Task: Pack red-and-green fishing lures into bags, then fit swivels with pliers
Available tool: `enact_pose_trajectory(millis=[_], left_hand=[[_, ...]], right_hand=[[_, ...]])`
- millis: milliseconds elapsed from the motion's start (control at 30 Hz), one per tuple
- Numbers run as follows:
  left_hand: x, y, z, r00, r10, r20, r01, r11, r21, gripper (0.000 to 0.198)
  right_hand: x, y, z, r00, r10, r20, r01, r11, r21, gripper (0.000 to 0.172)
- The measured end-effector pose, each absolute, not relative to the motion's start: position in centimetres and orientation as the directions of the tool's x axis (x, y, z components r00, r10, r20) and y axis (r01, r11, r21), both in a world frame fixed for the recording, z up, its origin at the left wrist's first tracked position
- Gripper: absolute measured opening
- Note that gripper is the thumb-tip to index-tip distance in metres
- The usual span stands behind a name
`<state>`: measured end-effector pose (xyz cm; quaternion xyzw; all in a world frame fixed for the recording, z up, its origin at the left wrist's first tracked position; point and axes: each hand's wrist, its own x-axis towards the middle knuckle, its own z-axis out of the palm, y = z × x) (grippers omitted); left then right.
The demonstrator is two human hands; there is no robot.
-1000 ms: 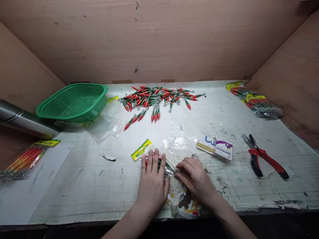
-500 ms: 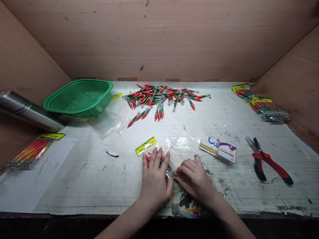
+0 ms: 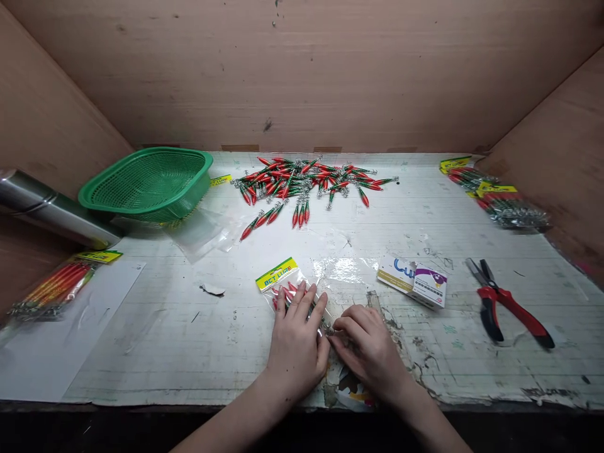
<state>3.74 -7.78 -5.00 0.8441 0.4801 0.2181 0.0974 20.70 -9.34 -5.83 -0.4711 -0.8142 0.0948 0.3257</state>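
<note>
A clear bag of lures with a yellow-green header card (image 3: 277, 275) lies near the front of the table. My left hand (image 3: 297, 346) rests flat on the bag, fingers stretched out and pressing it down. My right hand (image 3: 370, 349) sits just right of it, fingers curled and pinched at the bag's lower end; what they grip is too small to make out. A heap of loose red-and-green lures (image 3: 306, 182) lies at the back middle.
A green mesh basket (image 3: 146, 182) stands back left over empty clear bags (image 3: 202, 229). Filled lure bags lie at far left (image 3: 51, 286) and back right (image 3: 500, 198). Red-handled pliers (image 3: 507, 302) and a small box (image 3: 415, 280) lie to the right. Wooden walls enclose the table (image 3: 165, 327).
My left hand slid slightly toward me on the bag, uncovering more lures under the card. My right hand stays pinched at the bag's end.
</note>
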Motion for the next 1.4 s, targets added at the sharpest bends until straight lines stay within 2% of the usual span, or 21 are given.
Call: enact_pose_trajectory(millis=[267,867,1067,1200,1400], left_hand=[[3.7,-7.5,-6.0,0.477,0.783,0.399,0.774,-0.589,0.233,0.039],[3.6,-7.4,-6.7,0.501,0.735,0.457,0.762,-0.625,0.168,0.037],[3.1,-7.3,-6.5,0.531,0.741,0.412,0.739,-0.643,0.204,0.041],[2.7,-7.1,-5.8,0.557,0.75,0.357,0.716,-0.651,0.251,0.043],[2.9,-7.4,-5.2,0.607,0.729,0.318,0.698,-0.679,0.226,0.05]], right_hand=[[20.6,-9.7,-5.7,-0.309,0.828,0.468,0.701,0.531,-0.476,0.012],[20.4,-9.7,-5.5,-0.205,0.804,0.558,0.678,0.527,-0.512,0.015],[20.4,-9.6,-6.1,-0.216,0.838,0.501,0.698,0.491,-0.522,0.007],[20.5,-9.7,-6.3,-0.257,0.851,0.458,0.698,0.491,-0.521,0.008],[20.2,-9.5,-6.1,-0.26,0.854,0.452,0.709,0.486,-0.511,0.011]])
